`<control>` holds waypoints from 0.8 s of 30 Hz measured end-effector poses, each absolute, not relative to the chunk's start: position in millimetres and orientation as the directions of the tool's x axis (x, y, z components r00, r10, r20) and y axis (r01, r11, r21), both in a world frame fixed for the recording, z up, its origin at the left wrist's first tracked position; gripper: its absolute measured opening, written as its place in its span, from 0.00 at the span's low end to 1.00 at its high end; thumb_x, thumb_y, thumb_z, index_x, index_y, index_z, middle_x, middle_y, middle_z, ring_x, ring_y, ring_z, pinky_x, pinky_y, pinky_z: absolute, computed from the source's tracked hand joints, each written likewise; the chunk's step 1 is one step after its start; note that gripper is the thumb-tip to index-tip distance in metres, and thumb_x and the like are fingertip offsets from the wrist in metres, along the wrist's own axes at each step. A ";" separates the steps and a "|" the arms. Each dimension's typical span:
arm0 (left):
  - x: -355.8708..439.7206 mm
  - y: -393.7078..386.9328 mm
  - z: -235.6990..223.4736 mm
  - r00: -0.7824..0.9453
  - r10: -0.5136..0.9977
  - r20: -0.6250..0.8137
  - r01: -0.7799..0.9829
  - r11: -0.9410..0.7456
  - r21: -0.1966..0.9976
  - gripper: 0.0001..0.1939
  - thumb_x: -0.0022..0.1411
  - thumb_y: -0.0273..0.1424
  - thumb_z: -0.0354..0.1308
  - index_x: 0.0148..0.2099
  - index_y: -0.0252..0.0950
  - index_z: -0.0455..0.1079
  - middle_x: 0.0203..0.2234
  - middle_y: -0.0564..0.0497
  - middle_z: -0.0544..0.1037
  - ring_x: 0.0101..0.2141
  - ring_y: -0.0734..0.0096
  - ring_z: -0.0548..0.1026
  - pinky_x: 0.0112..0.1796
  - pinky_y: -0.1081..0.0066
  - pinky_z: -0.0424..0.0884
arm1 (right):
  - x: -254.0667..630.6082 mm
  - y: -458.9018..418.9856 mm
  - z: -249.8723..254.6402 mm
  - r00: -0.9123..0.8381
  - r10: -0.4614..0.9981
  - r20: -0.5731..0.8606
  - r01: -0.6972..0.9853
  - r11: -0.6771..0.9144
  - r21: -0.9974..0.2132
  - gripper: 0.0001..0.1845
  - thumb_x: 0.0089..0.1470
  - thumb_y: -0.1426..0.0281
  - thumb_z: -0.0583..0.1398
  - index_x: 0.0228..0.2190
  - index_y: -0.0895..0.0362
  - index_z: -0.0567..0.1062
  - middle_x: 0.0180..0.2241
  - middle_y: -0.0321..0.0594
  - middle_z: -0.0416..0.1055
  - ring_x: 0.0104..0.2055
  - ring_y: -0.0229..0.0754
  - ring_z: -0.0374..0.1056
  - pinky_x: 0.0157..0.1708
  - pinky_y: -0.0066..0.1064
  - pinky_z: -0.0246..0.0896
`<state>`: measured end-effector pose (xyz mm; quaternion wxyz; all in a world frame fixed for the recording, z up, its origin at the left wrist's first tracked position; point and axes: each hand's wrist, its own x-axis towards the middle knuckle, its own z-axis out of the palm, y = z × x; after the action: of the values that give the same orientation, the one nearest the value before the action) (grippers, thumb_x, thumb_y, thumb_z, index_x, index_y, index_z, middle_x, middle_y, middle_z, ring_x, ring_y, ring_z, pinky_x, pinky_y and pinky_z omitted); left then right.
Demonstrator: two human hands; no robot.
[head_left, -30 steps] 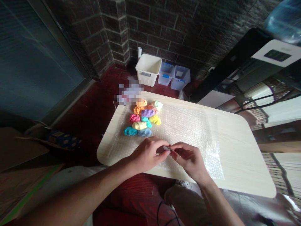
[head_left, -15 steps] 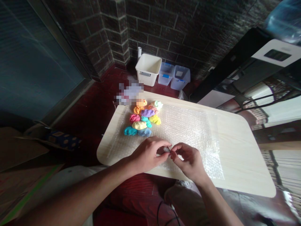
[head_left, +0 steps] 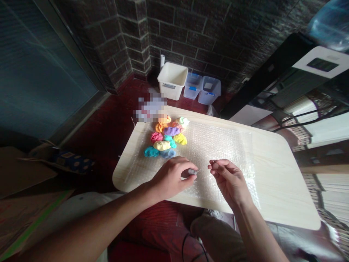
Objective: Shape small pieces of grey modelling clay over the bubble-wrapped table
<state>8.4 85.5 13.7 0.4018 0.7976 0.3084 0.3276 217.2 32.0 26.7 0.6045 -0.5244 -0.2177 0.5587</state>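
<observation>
Between the thumb and fingers of my left hand (head_left: pixel 174 178) is a small grey lump (head_left: pixel 192 171), with a thin pale strand sticking out toward the right. My right hand (head_left: pixel 228 178) is raised a little to the right, thumb and fingertips pinched together; whatever they may hold is too small to name. Both hands are over a sheet of bubble wrap (head_left: pixel 218 142) on the table. Beyond my left hand lie several soft, clay-like lumps, among them a blue-grey one (head_left: pixel 167 153), a teal one (head_left: pixel 151 151), a pale yellow one (head_left: pixel 161 146) and a purple one (head_left: pixel 171 131).
The light wooden table (head_left: pixel 275 171) has rounded corners. On the floor behind it stand a white bin (head_left: pixel 172 82) and two clear plastic boxes with blue latches, one of them a box (head_left: pixel 209 90) at the right. A water dispenser (head_left: pixel 321 63) is at the right.
My right hand has come away from my left, moving right and slightly up, with its fingers still pinched. The left hand keeps the grey lump in nearly the same place.
</observation>
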 end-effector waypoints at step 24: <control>5.2 94.3 28.5 0.461 0.870 0.177 0.199 -0.296 0.934 0.10 0.71 0.32 0.60 0.49 0.35 0.79 0.42 0.46 0.85 0.41 0.65 0.83 0.40 0.70 0.77 | 210.9 30.6 17.0 0.248 0.880 -0.405 -0.355 -0.307 -0.883 0.20 0.46 0.58 0.77 0.36 0.59 0.87 0.33 0.49 0.85 0.33 0.47 0.82 0.34 0.33 0.80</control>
<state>5.2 94.3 28.5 0.4624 0.7186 0.3719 0.3625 210.9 30.6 17.0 0.5427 -0.5740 -0.2284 0.5690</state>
